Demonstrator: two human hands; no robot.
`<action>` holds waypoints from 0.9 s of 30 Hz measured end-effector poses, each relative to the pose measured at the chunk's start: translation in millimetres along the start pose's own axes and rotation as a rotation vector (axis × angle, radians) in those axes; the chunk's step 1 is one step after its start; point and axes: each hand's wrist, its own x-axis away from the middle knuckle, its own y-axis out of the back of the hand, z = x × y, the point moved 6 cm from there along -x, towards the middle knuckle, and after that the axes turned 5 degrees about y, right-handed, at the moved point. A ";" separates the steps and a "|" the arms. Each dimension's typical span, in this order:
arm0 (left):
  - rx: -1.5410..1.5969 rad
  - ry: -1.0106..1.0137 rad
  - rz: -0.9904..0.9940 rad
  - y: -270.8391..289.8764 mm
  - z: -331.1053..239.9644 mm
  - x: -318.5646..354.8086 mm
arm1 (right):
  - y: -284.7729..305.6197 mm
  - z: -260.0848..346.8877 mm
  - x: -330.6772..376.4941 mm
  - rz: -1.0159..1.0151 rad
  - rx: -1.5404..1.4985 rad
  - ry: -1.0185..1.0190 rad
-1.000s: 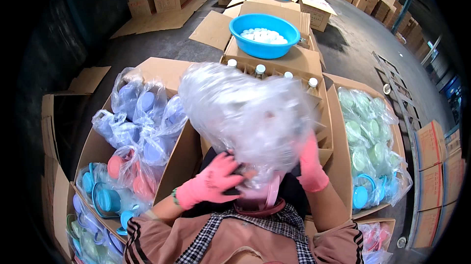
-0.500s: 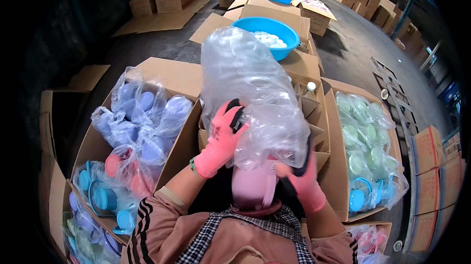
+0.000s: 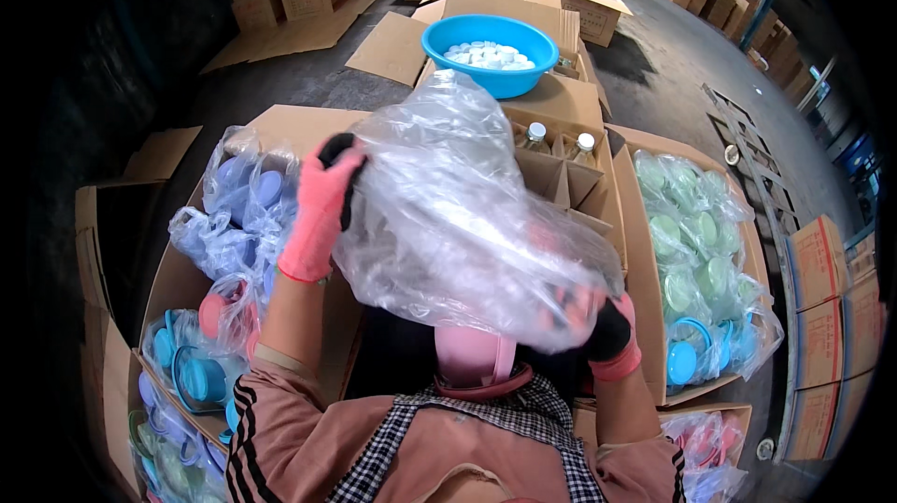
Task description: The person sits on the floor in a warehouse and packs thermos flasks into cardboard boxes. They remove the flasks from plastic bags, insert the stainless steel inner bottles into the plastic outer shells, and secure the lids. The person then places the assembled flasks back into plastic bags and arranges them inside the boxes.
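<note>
A large clear plastic bag (image 3: pixel 439 213) is spread in front of me over an open carton. My left hand (image 3: pixel 327 199), in a pink and black glove, is closed on the bag's upper left edge. At the lower right edge, my right hand (image 3: pixel 607 321) is closed on the film, its bare-looking fingertips blurred and partly behind the plastic. Below the bag, against my chest, is a pink plastic cup-like container (image 3: pixel 474 354), its upper part covered by the bag. Two clear bottles with white caps (image 3: pixel 535 134) stand in the carton's dividers (image 3: pixel 561 181).
A blue basin (image 3: pixel 519 83) of white caps sits beyond the carton. To the left, a carton (image 3: pixel 177 283) holds bagged purple, pink and blue containers. A right-hand carton (image 3: pixel 640 316) holds bagged green and blue ones. Stacked boxes (image 3: pixel 813 335) stand at far right.
My left hand has moved up and left, drawing the bag out wider. My right hand has shifted slightly down and right with the film. A second bottle now shows in the carton.
</note>
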 end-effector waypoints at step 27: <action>-1.316 -0.123 0.688 -16.1 266.9 -71.4 | 165.5 -241.9 -141.6 -0.073 0.644 -0.492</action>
